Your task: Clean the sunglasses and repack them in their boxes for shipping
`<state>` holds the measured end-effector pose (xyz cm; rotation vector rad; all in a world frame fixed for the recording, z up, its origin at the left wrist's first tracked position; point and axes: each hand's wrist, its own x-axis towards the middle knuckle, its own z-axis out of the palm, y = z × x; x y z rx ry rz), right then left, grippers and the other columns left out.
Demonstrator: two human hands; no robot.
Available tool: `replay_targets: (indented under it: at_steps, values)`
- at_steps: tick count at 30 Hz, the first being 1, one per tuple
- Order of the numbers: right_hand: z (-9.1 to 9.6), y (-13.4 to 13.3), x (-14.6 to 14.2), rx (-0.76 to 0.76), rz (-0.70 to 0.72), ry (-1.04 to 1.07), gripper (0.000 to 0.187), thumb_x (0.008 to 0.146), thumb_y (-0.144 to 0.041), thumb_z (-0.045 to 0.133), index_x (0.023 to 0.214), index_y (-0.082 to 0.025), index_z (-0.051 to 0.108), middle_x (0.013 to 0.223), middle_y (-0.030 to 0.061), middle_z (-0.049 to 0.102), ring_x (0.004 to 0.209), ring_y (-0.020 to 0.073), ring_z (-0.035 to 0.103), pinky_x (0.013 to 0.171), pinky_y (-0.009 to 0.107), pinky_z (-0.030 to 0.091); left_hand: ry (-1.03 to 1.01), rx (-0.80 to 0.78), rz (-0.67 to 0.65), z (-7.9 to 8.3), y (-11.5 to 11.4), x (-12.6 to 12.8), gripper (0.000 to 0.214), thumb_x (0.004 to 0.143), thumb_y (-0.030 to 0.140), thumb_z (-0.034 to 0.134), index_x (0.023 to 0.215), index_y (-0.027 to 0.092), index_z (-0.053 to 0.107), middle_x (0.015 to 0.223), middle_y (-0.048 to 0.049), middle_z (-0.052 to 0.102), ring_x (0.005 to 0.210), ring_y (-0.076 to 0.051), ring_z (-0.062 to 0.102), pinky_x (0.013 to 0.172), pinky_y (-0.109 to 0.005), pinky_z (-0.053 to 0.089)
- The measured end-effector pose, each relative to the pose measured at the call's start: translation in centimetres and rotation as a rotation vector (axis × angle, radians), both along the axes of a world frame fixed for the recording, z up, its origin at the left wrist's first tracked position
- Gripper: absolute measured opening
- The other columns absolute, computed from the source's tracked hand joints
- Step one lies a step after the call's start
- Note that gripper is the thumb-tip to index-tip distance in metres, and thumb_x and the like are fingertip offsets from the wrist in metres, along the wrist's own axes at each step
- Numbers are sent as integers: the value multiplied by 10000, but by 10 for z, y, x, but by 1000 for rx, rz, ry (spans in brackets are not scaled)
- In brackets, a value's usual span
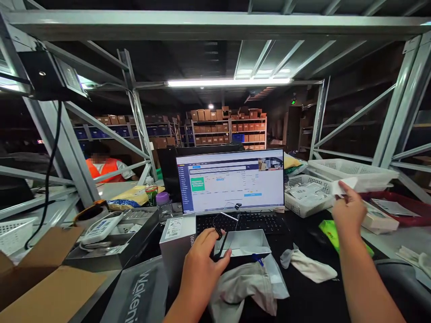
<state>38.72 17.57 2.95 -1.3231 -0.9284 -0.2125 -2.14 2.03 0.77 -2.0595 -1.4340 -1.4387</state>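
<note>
My left hand (204, 264) has its fingers closed on a thin black-framed item (220, 233) that looks like a pair of glasses. It is held above an open grey box (251, 240) in front of the keyboard. Off to the right, my right hand (350, 208) is raised and pinches a small white piece (344, 185), paper or cloth, near the white baskets. A grey cloth pouch (242, 285) with a blue tie lies below the open box. Beside my left hand stands a silver-grey box (177, 244) with a label on top.
A monitor (232, 184) stands behind the keyboard (259, 223). White baskets (305, 204) are at the right, and a crumpled off-white cloth (311, 265) lies on the black mat. An open cardboard box (47, 269) and a grey tray (111, 253) sit left. A person (104, 168) wears an orange vest.
</note>
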Motion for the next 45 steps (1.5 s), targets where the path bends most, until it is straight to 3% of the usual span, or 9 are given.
replay_targets:
  at_steps: [4, 8, 12, 16, 20, 25, 33, 41, 45]
  values:
    - [9, -29, -91, -20, 328, -8, 550, 735, -293, 558, 1253, -173, 700, 791, 68, 720, 595, 184, 588, 590, 306, 473, -78, -92, -22, -1, -2, 1, 336, 775, 162, 694, 1089, 242, 605, 1079, -47, 667, 975, -223, 680, 804, -390, 630]
    - [6, -82, -183, -164, 1048, 326, 436, 571, -242, 726, 1002, -188, 744, 752, 45, 722, 710, 219, 640, 606, 291, 483, -51, -84, 16, -6, -3, 7, 376, 779, 187, 698, 1129, 228, 568, 1132, -76, 652, 1005, -243, 686, 798, -397, 640]
    - [2, -134, -240, -277, 1394, 606, 334, 519, -232, 815, 723, -227, 551, 628, -24, 637, 566, 148, 522, 524, 238, 388, 91, 57, 146, -12, -3, 14, 378, 801, 200, 647, 1158, 200, 526, 1138, -121, 659, 1021, -284, 704, 790, -407, 641]
    - [-2, -155, -257, -259, 1345, 520, 264, 581, -168, 706, 653, -225, 458, 606, -57, 527, 566, 116, 417, 510, 209, 320, 215, 134, 256, -12, -7, 17, 330, 817, 110, 476, 1135, 186, 522, 1123, -138, 678, 959, -257, 729, 739, -349, 638]
    - [-5, -154, -264, -240, 1213, 413, 139, 496, -141, 570, 552, -217, 467, 567, -47, 488, 571, 128, 408, 505, 220, 317, 322, 250, 341, -12, -12, 17, 396, 821, 15, 372, 1153, 156, 535, 1096, -146, 698, 927, -221, 736, 692, -273, 621]
    - [-2, -157, -269, -154, 1167, 651, 172, 467, -144, 615, 503, -215, 463, 515, -53, 489, 529, 116, 394, 494, 225, 320, 381, 367, 327, -8, -18, 16, 304, 928, 85, 377, 1165, 132, 561, 1103, -162, 701, 986, -226, 717, 748, -273, 614]
    - [31, -149, -236, -130, 1351, 1160, 429, 431, -130, 796, 629, -225, 428, 533, -71, 566, 484, 110, 480, 473, 198, 345, 431, 438, 117, -1, -16, 21, 257, 963, 102, 437, 1119, 177, 627, 1177, -114, 703, 1068, -209, 692, 842, -271, 587]
    - [-5, -159, -272, -92, 1211, 832, 301, 475, -119, 655, 583, -231, 396, 539, -82, 453, 528, 100, 361, 466, 198, 297, 472, 271, 246, -16, -20, 5, 312, 931, 99, 405, 1183, 153, 579, 1234, -168, 682, 942, -226, 735, 707, -275, 603]
    - [1, -156, -269, -160, 1278, 942, 353, 433, -117, 667, 570, -227, 360, 536, -83, 455, 525, 93, 352, 462, 191, 265, 465, 336, 248, -12, -21, 1, 287, 951, 87, 427, 1171, 168, 592, 1176, -139, 715, 991, -231, 727, 789, -292, 600]
